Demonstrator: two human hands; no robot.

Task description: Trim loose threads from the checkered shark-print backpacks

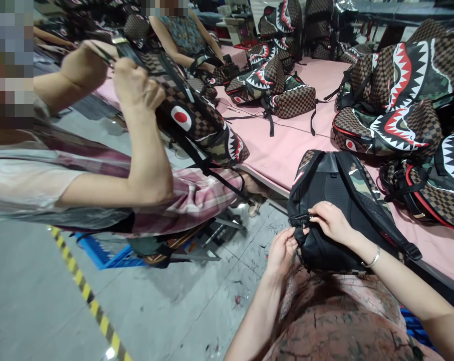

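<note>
A backpack (328, 183) lies at the table's near edge and partly over my lap, its black padded back and shoulder straps facing up. Checked and camouflage fabric shows along its sides. At its left lower edge my left hand (282, 249) is closed, pinching a black strap (299, 234). Just above, my right hand (331, 221) is closed in a pinch, with the thumb and fingertips on a small dark shiny piece (301, 217). Whether that piece is a buckle or a small tool cannot be made out. The two hands are close together.
Shark-mouth backpacks (403, 85) pile up on the right of the pink table (264, 155), with several more (264, 85) farther back. At left, a seated co-worker (144, 135) holds up another backpack (197, 110). Another person (187, 35) works across the table. Yellow-black tape (87, 296) marks the floor.
</note>
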